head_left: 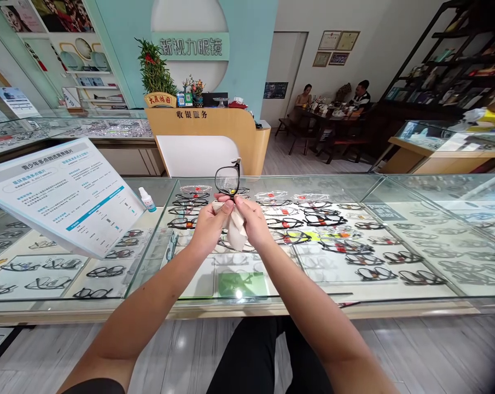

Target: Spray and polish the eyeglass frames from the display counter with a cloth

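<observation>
A pair of black-framed glasses (227, 179) is held up above the glass display counter, one clear lens standing upright over my fingertips. My left hand (211, 221) and my right hand (250, 219) meet at its lower part, with a pale cloth (236, 230) bunched between them and hanging down. Both hands have their fingers closed, thumbs side by side. The other lens is hidden by the cloth and fingers. Under the counter's glass top lie rows of spectacles (324, 218) and a green card (242, 284).
A large printed sign (67, 191) leans on the counter at the left, beside a small white spray bottle (147, 199). Beyond the counter stands a wooden reception desk (247, 131) with plants. Two people (361, 96) sit at a table in the back right.
</observation>
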{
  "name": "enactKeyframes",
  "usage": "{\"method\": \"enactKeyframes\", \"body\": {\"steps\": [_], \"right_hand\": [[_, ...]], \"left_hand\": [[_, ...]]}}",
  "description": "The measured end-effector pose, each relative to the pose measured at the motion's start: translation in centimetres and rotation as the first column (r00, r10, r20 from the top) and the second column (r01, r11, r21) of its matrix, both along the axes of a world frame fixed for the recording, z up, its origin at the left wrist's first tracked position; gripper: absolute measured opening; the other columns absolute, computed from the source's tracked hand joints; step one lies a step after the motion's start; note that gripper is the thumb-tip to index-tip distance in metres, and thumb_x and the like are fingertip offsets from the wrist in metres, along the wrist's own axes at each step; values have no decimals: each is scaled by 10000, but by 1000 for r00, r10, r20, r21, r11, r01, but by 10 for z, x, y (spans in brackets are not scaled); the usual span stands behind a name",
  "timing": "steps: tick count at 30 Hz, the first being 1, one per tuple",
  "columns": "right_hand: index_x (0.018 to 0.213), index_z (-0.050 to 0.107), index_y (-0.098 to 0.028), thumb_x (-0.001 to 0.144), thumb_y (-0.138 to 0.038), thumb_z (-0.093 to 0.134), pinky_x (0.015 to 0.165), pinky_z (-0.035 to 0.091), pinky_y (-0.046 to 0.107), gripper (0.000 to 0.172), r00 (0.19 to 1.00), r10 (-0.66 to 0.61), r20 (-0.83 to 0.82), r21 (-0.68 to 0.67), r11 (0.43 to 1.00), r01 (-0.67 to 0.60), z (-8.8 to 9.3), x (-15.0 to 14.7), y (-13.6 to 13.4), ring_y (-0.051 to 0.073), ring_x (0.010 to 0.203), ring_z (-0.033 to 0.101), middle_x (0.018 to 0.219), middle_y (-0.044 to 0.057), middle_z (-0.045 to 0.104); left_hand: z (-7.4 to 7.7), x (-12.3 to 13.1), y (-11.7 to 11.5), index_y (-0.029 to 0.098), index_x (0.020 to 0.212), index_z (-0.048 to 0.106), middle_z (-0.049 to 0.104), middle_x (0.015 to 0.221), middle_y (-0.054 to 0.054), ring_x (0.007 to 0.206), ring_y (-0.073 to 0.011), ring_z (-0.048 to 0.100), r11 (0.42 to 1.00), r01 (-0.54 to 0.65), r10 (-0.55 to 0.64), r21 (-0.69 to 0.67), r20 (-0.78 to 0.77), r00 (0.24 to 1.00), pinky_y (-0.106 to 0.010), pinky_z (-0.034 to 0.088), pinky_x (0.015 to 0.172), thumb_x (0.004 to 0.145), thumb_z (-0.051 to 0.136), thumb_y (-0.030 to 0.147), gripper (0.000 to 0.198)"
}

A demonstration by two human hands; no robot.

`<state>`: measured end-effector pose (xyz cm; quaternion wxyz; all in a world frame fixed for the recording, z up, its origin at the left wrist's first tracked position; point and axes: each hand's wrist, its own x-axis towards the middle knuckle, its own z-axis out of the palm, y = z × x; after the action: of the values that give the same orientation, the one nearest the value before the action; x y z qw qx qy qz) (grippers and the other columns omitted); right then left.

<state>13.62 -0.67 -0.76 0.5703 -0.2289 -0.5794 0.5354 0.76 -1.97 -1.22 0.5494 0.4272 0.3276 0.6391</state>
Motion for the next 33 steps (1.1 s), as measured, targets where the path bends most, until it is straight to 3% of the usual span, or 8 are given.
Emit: {"method": "enactKeyframes", "body": {"steps": [5,9,14,18,22,26,29,33], "right_hand": [[948,917,-295,914,-641,821,1084,593,440,360,995,22,-102,-45,999,-26,2,5,3,317,1217,772,1149,57,878],[947,899,-275,856,-672,846,950,654,428,410,988,17,-154,-171,984,-43,5,5,3,327,1166,795,1063,75,886],[996,889,-272,863,-693,838,926,665,407,444,986,38,-162,-206,976,-71,2,1,4,314,1152,805,1070,72,888],[1045,899,-268,856,-700,847,949,665,425,474,989,48,-141,-184,980,-74,-1,-3,1,331,1190,796,1136,72,890],[956,897,-286,861,-685,857,1020,635,426,412,992,27,-126,-125,991,-43,-2,-6,-1,318,1185,783,1082,50,882],[932,895,-285,850,-667,873,1030,622,417,391,994,17,-108,-127,991,-31,-2,-5,-1,300,1135,775,1112,46,880],[977,905,-270,857,-653,871,985,632,418,402,992,21,-128,-157,987,-41,0,-1,0,301,1123,778,1176,60,883],[992,917,-286,839,-666,887,986,642,438,411,989,-1,-151,-161,987,-24,3,5,4,325,1175,784,1117,67,887]], "left_hand": [[7,-10,1,176,883,740,634,711,23,703,-134,568,987,157,-158,-18,-68,985,-271,454,682,637,1011,742,674],[12,-18,0,161,836,700,603,692,16,628,-121,510,962,263,-271,-73,-143,952,-271,404,613,665,1002,734,670],[11,-14,-2,158,995,770,725,834,0,744,-140,611,984,178,-176,-6,-170,970,-267,482,720,574,1105,504,639],[6,-10,-1,166,1014,766,723,786,23,697,-134,603,996,90,-93,-23,-135,987,-260,478,679,529,1117,397,642],[6,-8,-1,167,992,759,693,761,40,675,-111,573,1000,18,-18,-3,-111,994,-239,463,654,546,1108,493,653],[4,-8,1,169,916,745,652,731,35,666,-99,519,997,-55,63,58,-160,985,-234,425,639,676,992,735,663],[4,-14,5,168,856,730,619,698,21,657,-113,506,998,33,-22,46,-231,973,-253,405,630,750,868,861,715],[7,-25,10,160,794,710,674,727,-19,699,-143,576,981,196,-190,-12,-305,933,-275,453,674,695,884,887,755]]}}
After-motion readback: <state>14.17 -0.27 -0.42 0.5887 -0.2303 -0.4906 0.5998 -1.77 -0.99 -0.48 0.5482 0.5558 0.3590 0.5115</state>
